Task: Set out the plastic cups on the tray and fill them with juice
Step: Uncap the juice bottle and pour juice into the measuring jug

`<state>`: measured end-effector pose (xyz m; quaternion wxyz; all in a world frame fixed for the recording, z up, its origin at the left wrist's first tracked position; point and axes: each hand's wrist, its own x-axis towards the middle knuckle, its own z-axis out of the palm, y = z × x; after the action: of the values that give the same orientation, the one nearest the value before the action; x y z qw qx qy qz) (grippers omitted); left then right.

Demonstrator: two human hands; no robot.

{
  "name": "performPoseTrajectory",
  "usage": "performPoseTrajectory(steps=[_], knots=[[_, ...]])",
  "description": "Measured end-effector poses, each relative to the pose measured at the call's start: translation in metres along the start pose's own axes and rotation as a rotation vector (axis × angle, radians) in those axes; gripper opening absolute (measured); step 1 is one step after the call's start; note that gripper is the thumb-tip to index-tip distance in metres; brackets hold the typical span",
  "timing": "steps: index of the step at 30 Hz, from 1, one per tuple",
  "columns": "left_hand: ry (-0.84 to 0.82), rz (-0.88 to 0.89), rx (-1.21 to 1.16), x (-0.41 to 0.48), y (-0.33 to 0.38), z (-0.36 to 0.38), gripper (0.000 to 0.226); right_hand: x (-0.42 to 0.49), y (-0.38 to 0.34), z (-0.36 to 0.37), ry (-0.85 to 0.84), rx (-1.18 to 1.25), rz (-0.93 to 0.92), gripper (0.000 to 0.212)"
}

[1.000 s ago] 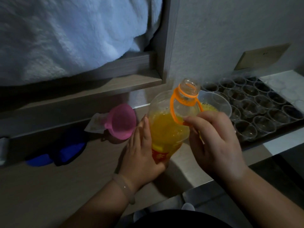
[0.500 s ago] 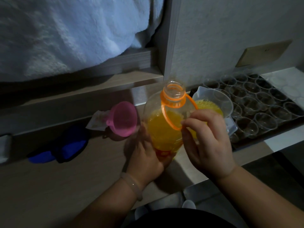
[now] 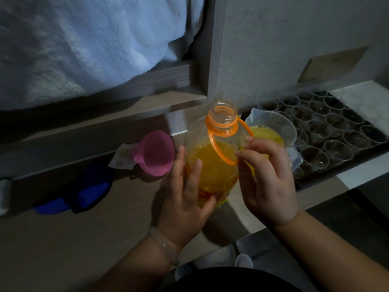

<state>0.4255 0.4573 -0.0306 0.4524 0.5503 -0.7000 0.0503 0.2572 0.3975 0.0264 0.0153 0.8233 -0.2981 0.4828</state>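
Observation:
A clear bottle of orange juice [image 3: 212, 165] stands upright on the wooden counter, its mouth uncapped. My left hand [image 3: 185, 197] lies against its left side with fingers fairly straight and the thumb under its front. My right hand [image 3: 267, 178] curls its fingers round the bottle's orange loop handle [image 3: 221, 152]. Behind that hand sits a clear measuring jug [image 3: 273, 123] holding some juice. To the right, a dark tray [image 3: 341, 171] carries several clear plastic cups [image 3: 336, 152] in rows; they look empty.
A pink funnel [image 3: 155, 152] lies left of the bottle, on a small paper packet [image 3: 122, 159]. A blue object [image 3: 69, 199] sits further left. A white blanket [image 3: 84, 45] hangs above a wooden ledge. The counter's front edge runs just below my hands.
The bottle has shifted left, away from the jug, and now stands straighter. My left hand's fingers have spread along its side. My right hand stays at the handle.

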Motion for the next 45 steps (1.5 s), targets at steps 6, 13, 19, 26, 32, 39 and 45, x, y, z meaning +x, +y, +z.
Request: performPoseTrajectory(steps=[6,13,19,26,32,39,45], knots=[[0.014,-0.006,-0.027,0.006,0.001,0.009,0.084,0.000,0.002,0.002,0.009,-0.014,0.018,0.017],[0.013,-0.024,-0.020,0.011,0.005,0.017,0.079,-0.002,0.009,-0.002,0.007,0.017,0.030,0.027],[0.023,-0.079,0.147,0.008,0.025,0.017,0.088,-0.006,0.017,-0.020,-0.036,0.049,-0.020,0.045],[0.056,0.222,0.118,0.017,0.069,0.017,0.066,-0.030,0.057,-0.053,0.091,-0.008,0.366,0.041],[-0.152,0.294,-0.013,0.038,0.097,0.053,0.049,-0.035,0.082,-0.058,-0.051,0.033,0.579,0.043],[-0.135,0.112,0.027,0.059,0.116,0.086,0.036,-0.032,0.103,-0.059,-0.258,0.262,0.963,0.019],[-0.055,0.031,0.101,0.066,0.125,0.099,0.033,-0.026,0.111,-0.052,-0.350,0.549,1.062,0.043]])
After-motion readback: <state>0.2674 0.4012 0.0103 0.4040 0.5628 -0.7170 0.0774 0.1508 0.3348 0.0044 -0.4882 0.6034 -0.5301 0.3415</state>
